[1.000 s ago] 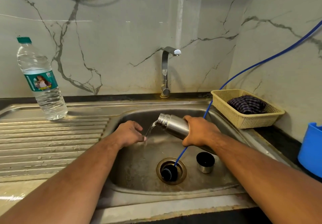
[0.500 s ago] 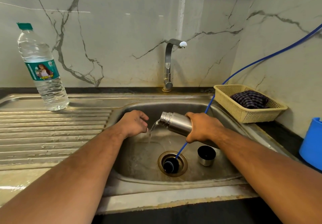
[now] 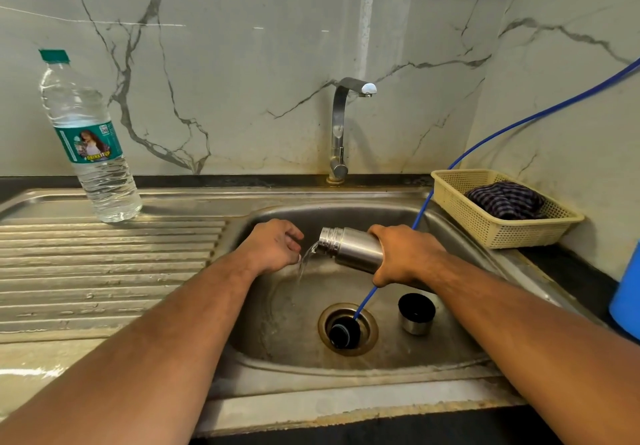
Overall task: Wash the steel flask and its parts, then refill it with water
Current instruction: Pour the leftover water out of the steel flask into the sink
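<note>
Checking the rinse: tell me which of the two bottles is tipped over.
The steel flask, gripped by the right hand over the sink, mouth left, spilling water. The plastic bottle stands upright and capped on the draining board.

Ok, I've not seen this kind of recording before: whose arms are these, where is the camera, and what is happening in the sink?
There is no machine here: a person works with bare hands, and the single camera sits on their head, looking forward and down. The right hand grips a steel flask, tipped with its open mouth leftward, and water pours from it into the sink. The left hand is beside that stream, fingers curled; nothing shows in it. In the sink stands a small steel cup, and a black round part lies at the drain, where a blue hose ends. A plastic water bottle stands on the draining board; a basket holding a checked cloth sits at right. No water shows at the tap.
</note>
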Available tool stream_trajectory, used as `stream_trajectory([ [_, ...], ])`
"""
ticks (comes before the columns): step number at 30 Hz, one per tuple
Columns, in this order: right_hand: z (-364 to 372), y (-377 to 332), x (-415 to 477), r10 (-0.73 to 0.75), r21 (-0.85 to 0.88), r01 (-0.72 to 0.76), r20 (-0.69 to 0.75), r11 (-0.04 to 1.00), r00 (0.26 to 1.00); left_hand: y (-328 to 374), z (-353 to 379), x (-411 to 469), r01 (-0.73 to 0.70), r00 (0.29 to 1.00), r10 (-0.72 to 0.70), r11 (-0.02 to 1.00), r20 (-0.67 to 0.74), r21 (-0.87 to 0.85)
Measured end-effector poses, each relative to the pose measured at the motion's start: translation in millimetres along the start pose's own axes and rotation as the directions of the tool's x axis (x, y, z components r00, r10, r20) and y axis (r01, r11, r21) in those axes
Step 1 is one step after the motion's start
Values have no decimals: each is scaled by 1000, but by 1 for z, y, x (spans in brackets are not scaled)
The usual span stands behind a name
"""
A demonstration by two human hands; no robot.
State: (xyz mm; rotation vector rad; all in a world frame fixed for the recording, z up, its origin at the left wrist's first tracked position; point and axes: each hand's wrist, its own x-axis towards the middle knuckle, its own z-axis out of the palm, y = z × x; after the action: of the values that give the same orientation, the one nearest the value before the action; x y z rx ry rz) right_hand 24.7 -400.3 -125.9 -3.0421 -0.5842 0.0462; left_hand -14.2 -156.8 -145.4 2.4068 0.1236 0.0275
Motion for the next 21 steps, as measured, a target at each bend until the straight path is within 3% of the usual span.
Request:
stream_trajectory([
  [21,-2,1,-2,-24,-21,24,-3,1000,1000,4,-1,-6,-26,1000,26,999,2,35],
])
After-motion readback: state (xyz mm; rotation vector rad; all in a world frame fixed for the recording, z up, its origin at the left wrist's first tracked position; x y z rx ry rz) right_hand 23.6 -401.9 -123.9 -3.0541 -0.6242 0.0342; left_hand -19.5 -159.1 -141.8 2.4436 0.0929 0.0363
